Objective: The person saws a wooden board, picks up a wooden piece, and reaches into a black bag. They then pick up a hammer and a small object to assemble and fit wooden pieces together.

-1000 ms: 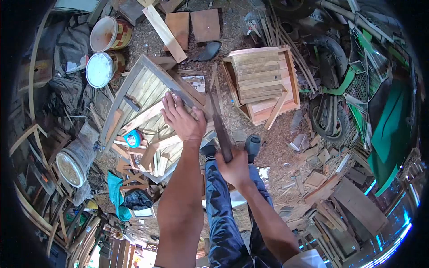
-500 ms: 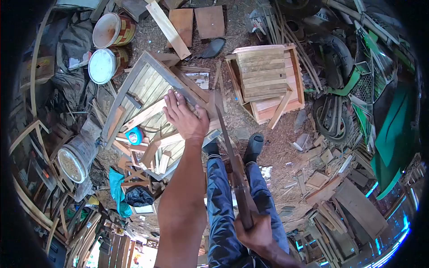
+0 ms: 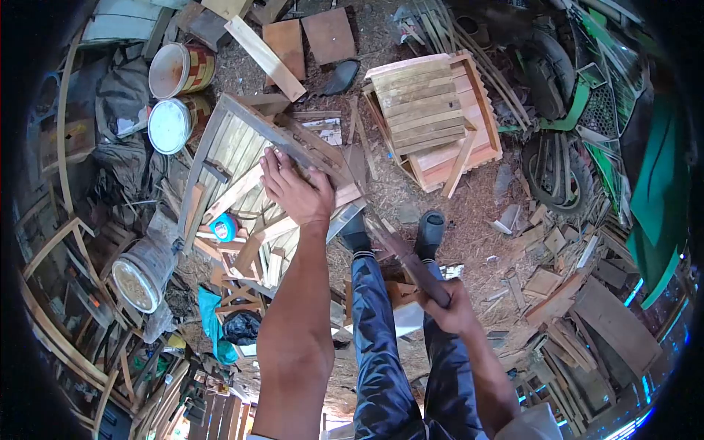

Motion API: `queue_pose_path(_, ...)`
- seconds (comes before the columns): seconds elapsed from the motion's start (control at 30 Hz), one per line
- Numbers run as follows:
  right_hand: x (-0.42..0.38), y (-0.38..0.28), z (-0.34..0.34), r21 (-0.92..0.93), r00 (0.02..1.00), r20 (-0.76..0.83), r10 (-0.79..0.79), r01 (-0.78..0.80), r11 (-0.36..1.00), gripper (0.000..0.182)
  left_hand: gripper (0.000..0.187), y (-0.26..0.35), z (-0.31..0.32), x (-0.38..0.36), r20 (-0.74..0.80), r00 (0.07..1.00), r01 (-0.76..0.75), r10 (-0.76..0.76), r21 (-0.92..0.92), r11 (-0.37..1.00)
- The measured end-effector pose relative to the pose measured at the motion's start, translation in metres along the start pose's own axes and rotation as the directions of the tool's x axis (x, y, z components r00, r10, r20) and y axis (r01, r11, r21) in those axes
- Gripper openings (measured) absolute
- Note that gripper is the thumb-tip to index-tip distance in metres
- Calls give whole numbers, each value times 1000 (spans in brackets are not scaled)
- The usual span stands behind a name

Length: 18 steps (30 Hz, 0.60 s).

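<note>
My left hand [image 3: 299,189] lies palm down with its fingers stretched out, resting on wooden pieces over a low slatted workbench [image 3: 236,139]. Beside its wrist, a pale wooden strip [image 3: 275,229] runs across the bench toward the near right edge. My right hand [image 3: 449,306] is wrapped round the dark handle of a handsaw [image 3: 400,251]. The saw's blade points up and left toward the bench's right corner, and its far end is hard to make out. A blue round container [image 3: 222,228] sits on the bench among wood offcuts.
A wooden crate [image 3: 475,110] with slats on top stands at the upper right. Two paint buckets [image 3: 168,126] are at the upper left, and a clear bucket [image 3: 138,284] is lower left. Scrap wood [image 3: 565,352] and a wheel [image 3: 561,176] lie to the right.
The handsaw and my right hand have moved up and to the right, and the blade now slants more. My left hand stays on the wood. The view has shifted slightly.
</note>
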State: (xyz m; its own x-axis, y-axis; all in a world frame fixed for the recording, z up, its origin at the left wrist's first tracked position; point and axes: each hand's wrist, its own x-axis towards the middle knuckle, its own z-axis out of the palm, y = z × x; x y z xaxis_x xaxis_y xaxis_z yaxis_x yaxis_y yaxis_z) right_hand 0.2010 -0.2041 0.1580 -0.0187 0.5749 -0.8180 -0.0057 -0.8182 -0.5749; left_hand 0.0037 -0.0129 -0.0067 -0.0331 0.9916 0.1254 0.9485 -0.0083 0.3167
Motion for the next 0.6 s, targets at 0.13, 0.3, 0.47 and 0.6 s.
queue_pose_path(0.13,-6,-26,24,-256,981,-79,-175,149,955,18,62,-4,-3,-2,4,1000,-4,4,-3,1000)
queue_pose_path(0.3,-14,-20,107,-428,937,-206,-281,172,887,24,62,-4,1,-2,-15,999,-40,40,-15,999)
queue_pose_path(0.47,1,24,104,-473,837,-278,-471,307,826,19,61,-3,-1,-2,-9,1000,-19,19,-26,999)
queue_pose_path(0.6,8,33,109,-525,825,-231,-515,340,780,22,61,-3,-1,-2,-2,1000,-10,10,-18,1000)
